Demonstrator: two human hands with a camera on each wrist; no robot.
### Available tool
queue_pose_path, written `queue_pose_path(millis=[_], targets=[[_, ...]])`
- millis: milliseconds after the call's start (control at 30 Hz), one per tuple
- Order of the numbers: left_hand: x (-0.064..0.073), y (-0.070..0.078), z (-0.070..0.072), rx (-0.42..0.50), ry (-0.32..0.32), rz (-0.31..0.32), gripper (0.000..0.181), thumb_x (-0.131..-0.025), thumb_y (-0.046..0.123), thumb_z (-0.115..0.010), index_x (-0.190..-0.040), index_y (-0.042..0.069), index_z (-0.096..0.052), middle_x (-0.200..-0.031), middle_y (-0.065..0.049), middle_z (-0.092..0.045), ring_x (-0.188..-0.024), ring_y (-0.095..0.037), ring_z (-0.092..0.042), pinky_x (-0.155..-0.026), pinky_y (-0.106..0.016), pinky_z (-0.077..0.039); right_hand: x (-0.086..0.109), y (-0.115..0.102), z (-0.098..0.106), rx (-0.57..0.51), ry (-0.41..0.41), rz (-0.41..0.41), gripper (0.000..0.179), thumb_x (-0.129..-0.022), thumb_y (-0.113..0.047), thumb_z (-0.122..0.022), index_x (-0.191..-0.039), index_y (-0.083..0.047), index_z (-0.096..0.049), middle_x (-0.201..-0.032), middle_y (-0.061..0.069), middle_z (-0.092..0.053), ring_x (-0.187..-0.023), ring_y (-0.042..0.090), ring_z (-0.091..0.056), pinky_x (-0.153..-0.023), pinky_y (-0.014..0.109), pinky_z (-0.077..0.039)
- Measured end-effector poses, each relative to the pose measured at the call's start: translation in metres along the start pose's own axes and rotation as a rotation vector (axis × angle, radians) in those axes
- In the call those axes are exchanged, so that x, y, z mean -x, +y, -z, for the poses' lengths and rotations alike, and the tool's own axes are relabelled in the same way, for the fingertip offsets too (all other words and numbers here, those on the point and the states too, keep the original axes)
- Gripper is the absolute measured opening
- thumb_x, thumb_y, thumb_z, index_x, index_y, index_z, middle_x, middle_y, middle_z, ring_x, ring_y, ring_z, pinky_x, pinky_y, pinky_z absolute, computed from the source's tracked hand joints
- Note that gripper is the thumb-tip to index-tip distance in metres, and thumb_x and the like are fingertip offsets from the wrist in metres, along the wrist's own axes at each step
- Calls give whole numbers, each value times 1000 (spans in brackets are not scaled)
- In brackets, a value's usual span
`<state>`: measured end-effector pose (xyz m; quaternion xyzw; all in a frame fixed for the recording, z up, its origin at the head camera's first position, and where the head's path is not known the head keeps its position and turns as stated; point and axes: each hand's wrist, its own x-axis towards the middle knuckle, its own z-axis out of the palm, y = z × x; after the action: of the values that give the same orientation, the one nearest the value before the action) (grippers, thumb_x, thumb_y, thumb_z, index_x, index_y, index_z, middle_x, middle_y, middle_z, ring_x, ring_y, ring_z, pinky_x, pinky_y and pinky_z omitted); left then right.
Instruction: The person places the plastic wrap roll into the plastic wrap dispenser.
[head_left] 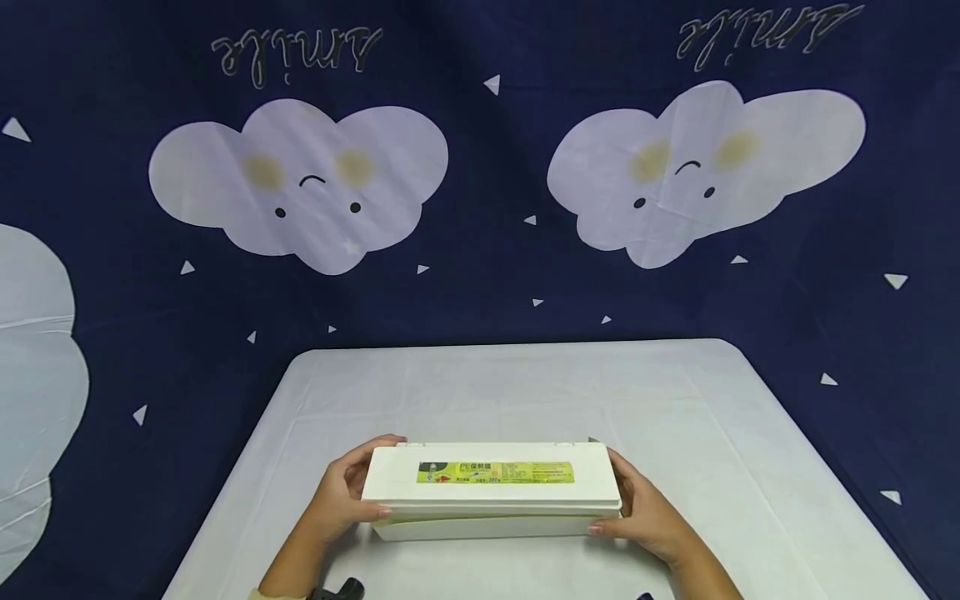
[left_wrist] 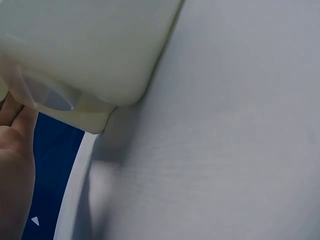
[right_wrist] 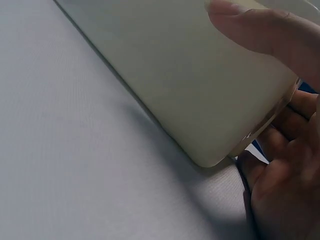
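A long white cling film box (head_left: 487, 494) with a yellow-green label (head_left: 495, 472) lies crosswise at the near part of the table. My left hand (head_left: 337, 492) grips its left end, thumb on the front and fingers reaching round the back. At the other end my right hand (head_left: 651, 515) holds it likewise, its thumb pressing the front face. The lid sits over the body with a thin yellowish strip between them. In the left wrist view the box (left_wrist: 90, 45) shows a rounded end; the right wrist view has the right thumb (right_wrist: 270, 35) against its pale side.
A white cloth-covered table (head_left: 502, 392) extends behind and beside the box. Beyond it hangs a dark blue cloth (head_left: 487, 183) printed with clouds, small triangles and lettering. A black wrist device (head_left: 348, 590) shows at the bottom edge near the left forearm.
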<state>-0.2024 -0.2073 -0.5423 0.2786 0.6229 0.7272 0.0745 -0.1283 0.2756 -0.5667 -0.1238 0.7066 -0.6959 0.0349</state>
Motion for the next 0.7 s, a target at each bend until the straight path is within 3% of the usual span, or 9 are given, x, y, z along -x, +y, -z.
queue_pose_path(millis=[267,500,700], targets=[[2,-1,-3,-2,-2,22,91,-66,-14,-91,-148,-5,-53,-158,-25,-44,-139,-37,-50,-107,-40,-49,-1,2,4,-59,-85,56,120,-70,13,-90,-167,-4,-21,-161,21,-38,-132,29,-56,-99,43,-56],[5,0,-4,-16,7,39,94,-64,-13,-92,-149,-4,-53,-159,-24,-43,-142,-36,-48,-111,-38,-46,-1,-1,3,-68,-74,59,118,-71,8,-90,-166,-2,-22,-163,18,-38,-137,24,-52,-102,39,-54],[7,-3,-4,-57,5,32,95,-63,-11,-94,-148,-4,-53,-158,-25,-44,-143,-33,-46,-113,-34,-43,0,-4,1,-79,-71,62,111,-77,-2,-91,-165,2,-23,-164,24,-34,-139,21,-49,-105,36,-51]])
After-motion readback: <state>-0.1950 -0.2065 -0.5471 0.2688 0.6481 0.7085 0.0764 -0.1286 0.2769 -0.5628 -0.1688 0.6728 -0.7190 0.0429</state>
